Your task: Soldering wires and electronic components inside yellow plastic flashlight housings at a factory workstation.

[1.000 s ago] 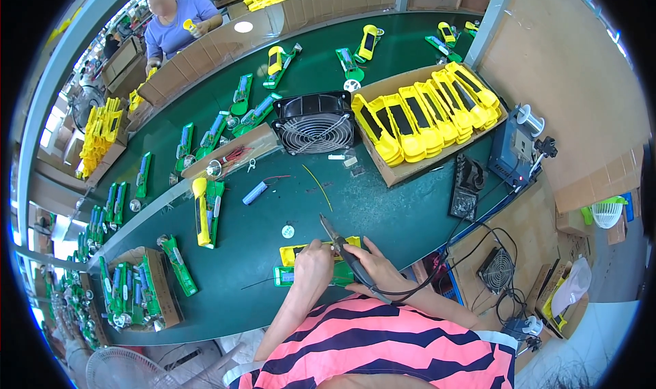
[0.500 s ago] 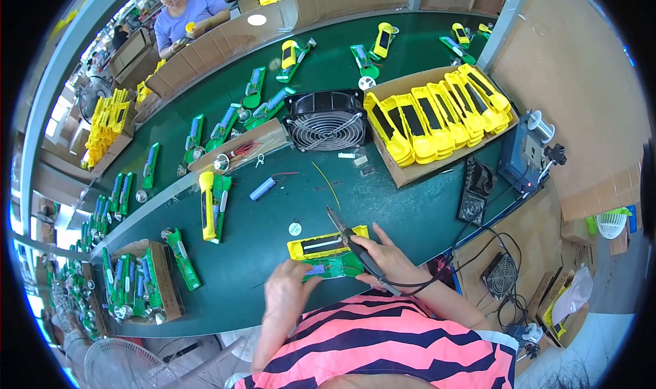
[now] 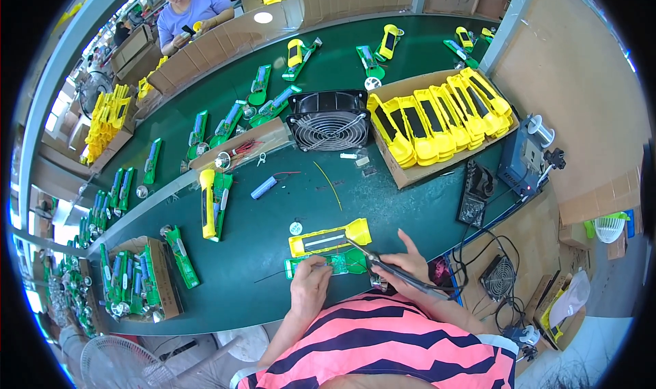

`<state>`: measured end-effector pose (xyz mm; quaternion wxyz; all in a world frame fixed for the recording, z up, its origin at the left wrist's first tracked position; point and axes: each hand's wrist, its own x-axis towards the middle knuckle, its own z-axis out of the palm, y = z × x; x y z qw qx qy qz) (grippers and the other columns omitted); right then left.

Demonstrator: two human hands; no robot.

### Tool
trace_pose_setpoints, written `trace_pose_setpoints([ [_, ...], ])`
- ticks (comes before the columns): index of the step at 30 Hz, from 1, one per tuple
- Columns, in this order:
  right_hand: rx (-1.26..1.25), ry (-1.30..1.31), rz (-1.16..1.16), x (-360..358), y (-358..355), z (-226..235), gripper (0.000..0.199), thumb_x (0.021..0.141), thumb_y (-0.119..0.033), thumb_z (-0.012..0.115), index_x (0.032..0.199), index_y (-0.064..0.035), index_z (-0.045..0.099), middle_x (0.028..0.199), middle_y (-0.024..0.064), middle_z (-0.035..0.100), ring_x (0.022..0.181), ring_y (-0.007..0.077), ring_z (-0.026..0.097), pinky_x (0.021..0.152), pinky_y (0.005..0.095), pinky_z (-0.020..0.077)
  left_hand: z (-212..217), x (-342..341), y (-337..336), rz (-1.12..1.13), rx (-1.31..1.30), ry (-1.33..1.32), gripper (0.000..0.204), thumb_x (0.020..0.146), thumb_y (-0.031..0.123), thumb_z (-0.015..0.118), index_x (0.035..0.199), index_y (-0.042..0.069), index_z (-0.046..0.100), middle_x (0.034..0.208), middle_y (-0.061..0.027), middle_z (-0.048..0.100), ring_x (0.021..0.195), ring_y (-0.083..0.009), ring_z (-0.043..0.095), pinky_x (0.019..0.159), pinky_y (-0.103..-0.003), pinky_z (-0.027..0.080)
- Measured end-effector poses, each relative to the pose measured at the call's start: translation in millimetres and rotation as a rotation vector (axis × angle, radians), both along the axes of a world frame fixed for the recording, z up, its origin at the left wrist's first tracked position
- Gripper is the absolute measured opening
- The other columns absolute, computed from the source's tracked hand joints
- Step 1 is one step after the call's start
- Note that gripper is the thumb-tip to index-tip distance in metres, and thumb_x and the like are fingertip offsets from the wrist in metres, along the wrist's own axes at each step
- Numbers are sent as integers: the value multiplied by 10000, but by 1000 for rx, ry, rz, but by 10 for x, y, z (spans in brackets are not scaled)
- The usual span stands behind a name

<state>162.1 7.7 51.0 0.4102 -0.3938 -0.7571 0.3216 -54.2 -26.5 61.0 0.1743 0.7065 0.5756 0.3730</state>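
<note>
My left hand (image 3: 309,288) is closed in a pinch over the green lamp housing (image 3: 352,260), with its fingertips at the circuit board. A thin dark wire (image 3: 272,276) runs leftward from those fingers; its held end is hidden. In my right hand (image 3: 410,266) is a soldering iron (image 3: 400,274), its tip slanting up and left above the yellow casing (image 3: 307,244). That casing lies face down just beyond the green housing and shows a dark panel inside. Part of the housing is covered by my left fingers. A small round white disc (image 3: 295,228) lies beyond the casing.
A carton of yellow casings (image 3: 403,173) stands at the right, beside a black fan (image 3: 328,121) and a blue soldering station (image 3: 523,156). A blue battery cell (image 3: 263,187) and a lamp (image 3: 208,204) lie left. Another carton (image 3: 169,286) holds green housings. A co-worker (image 3: 195,13) sits across.
My left hand has moved right and onto the board. The soldering iron has swung lower and to the right, its tip now over the yellow casing instead of beyond it.
</note>
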Motion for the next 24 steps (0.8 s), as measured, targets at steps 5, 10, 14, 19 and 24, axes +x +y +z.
trace_pose_setpoints([
  [5,-22,309,-157,-52,-201,-209,143,725,-91,627,852,-32,596,598,36,611,606,156,608,973,488,276,62,-25,64,-55,14,175,116,636,-26,650,727,7,585,883,-99,537,780,-232,551,644,-313,463],
  [10,-405,647,-258,-164,-344,-405,134,749,-65,606,854,-18,538,585,26,611,648,88,599,982,465,267,67,10,87,-6,-74,63,114,615,-33,651,693,1,574,878,-98,537,774,-230,551,645,-313,462],
  [14,-356,579,-261,-195,-325,-413,132,741,-51,607,849,-20,538,577,23,609,672,100,602,986,456,264,37,25,85,27,-57,27,104,607,-40,643,672,-2,572,868,-97,535,756,-225,552,644,-315,457],
  [19,-238,504,-243,-230,-300,-433,130,732,-44,610,843,-21,545,569,22,607,699,111,603,988,451,264,37,33,101,32,-59,39,106,600,-44,641,667,-3,571,856,-98,531,743,-224,550,638,-316,452],
  [24,-378,591,-266,-241,-306,-442,112,728,-41,606,826,-13,561,555,24,605,660,102,601,990,442,265,41,39,109,35,-41,53,106,596,-44,640,660,-2,567,853,-99,530,755,-228,547,641,-318,451],
])
